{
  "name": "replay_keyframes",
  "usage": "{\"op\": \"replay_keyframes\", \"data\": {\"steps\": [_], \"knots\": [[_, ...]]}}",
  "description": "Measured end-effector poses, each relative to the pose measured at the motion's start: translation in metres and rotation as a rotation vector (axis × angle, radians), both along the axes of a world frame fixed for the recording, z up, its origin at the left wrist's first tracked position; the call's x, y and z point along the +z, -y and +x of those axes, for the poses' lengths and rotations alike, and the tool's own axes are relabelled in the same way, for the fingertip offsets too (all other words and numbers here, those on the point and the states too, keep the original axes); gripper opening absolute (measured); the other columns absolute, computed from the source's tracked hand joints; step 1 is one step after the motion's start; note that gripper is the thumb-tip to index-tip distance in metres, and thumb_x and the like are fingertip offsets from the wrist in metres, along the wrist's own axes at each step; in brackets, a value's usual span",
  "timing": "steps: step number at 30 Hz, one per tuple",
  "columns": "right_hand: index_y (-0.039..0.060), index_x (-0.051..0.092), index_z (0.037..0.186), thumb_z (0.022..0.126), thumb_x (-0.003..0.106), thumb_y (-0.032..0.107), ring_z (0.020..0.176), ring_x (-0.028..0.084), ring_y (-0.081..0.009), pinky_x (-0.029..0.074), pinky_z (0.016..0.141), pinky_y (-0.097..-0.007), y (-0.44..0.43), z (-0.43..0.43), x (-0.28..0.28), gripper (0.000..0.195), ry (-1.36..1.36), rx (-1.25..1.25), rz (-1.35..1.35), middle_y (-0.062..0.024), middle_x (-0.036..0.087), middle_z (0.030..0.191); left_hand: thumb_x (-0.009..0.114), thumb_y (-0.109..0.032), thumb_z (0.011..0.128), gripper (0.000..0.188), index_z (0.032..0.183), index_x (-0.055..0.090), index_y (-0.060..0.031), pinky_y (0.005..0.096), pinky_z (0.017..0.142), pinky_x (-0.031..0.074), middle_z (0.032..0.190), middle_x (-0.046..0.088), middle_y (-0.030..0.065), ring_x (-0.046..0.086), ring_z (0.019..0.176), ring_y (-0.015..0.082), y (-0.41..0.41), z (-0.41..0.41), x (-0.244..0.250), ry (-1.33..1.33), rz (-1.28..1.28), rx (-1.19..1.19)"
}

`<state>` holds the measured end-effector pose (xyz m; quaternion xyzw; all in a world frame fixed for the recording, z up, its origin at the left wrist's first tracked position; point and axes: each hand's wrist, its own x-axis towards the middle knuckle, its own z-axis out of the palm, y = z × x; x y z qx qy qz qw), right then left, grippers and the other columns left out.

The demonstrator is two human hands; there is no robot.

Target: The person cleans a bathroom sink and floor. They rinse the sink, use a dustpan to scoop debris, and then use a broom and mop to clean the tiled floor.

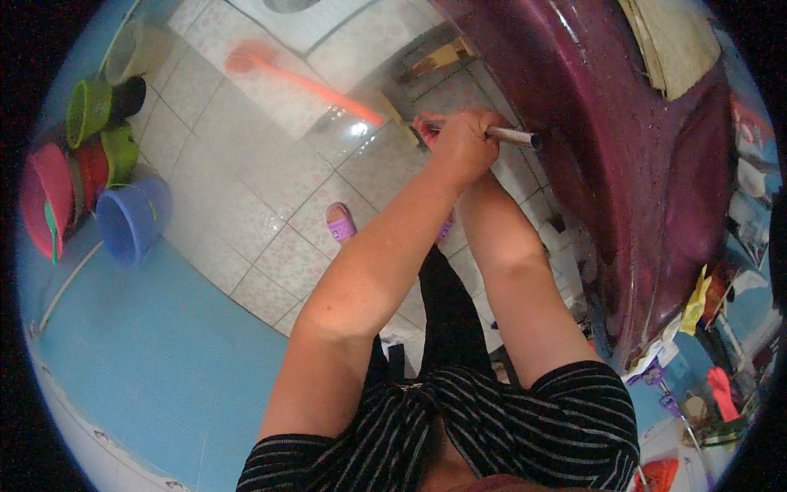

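Note:
My left hand [472, 138] is closed around a metal tube [515, 136], whose open end sticks out to the right. My right forearm crosses beneath the left wrist. Of my right hand [428, 129], only reddish, blurred fingers show beyond the left one, and its hold on the tube is mostly hidden. Farther left, a long orange handle [326, 98] slants over the wet tiled floor [270, 203]. Its wider orange head [249, 56] is blurred. Whether this handle joins the tube cannot be seen.
Stacked buckets and basins stand at left, among them a blue bucket [126, 221], a green bucket [86, 114] and a pink basin [46, 197]. A large glossy maroon surface [590, 154] borders my right side. A pink rubber glove [722, 393] hangs lower right. My feet wear purple slippers [342, 230].

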<state>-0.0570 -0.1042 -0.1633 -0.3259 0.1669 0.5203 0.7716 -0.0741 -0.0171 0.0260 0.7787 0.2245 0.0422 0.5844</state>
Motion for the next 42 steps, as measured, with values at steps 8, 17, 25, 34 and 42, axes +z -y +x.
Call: {"op": "replay_keyframes", "data": {"steps": [8,17,25,34,42], "knots": [[0.0129,0.056,0.112,0.088,0.050,0.032,0.094,0.058,-0.0309,0.047,0.084,-0.0397,-0.009,0.002,0.005,0.031,0.024,0.020,-0.074,-0.0114,0.061,0.102,0.050,0.009,0.069,0.022,0.079,0.065,-0.0040,0.0334,0.079,0.047,0.091,0.068,0.0086,0.064,0.087,0.0255,-0.011,-0.024,0.014,0.262,-0.183,0.054],[0.0127,0.058,0.111,0.087,0.051,0.032,0.092,0.059,-0.0313,0.047,0.081,-0.0400,0.003,-0.008,-0.001,0.031,0.047,-0.020,-0.227,-0.0123,0.062,0.099,0.051,0.008,0.074,0.016,0.074,0.063,-0.0032,0.0329,0.079,0.048,0.090,0.068,0.0087,0.064,0.087,0.0221,-0.015,-0.036,0.000,0.308,-0.238,0.252],[0.0125,0.059,0.109,0.085,0.053,0.032,0.090,0.060,-0.0316,0.048,0.079,-0.0403,0.008,0.006,-0.005,0.032,0.223,-0.031,-0.400,-0.0131,0.063,0.097,0.052,0.005,0.077,0.017,0.090,0.058,-0.0031,0.0323,0.079,0.049,0.091,0.065,0.0091,0.063,0.089,0.0220,-0.022,-0.035,0.043,0.350,-0.144,0.194],[0.0123,0.060,0.108,0.084,0.054,0.033,0.088,0.062,-0.0320,0.049,0.077,-0.0407,0.003,0.033,-0.001,0.032,0.823,0.130,-0.765,-0.0141,0.064,0.095,0.053,-0.012,0.087,0.017,0.103,0.048,-0.0080,0.0433,0.073,0.047,0.093,0.060,0.0173,0.059,0.088,0.0389,-0.019,-0.029,0.037,0.242,0.179,0.104],[0.0121,0.061,0.107,0.082,0.056,0.033,0.085,0.063,-0.0323,0.050,0.074,-0.0410,-0.021,0.032,-0.005,0.033,1.192,0.651,-0.924,-0.0149,0.065,0.092,0.056,-0.013,0.088,0.021,0.105,0.045,-0.0081,0.0431,0.066,0.049,0.092,0.062,0.0178,0.061,0.081,0.0386,-0.033,-0.022,0.023,0.111,0.234,0.165]]}}
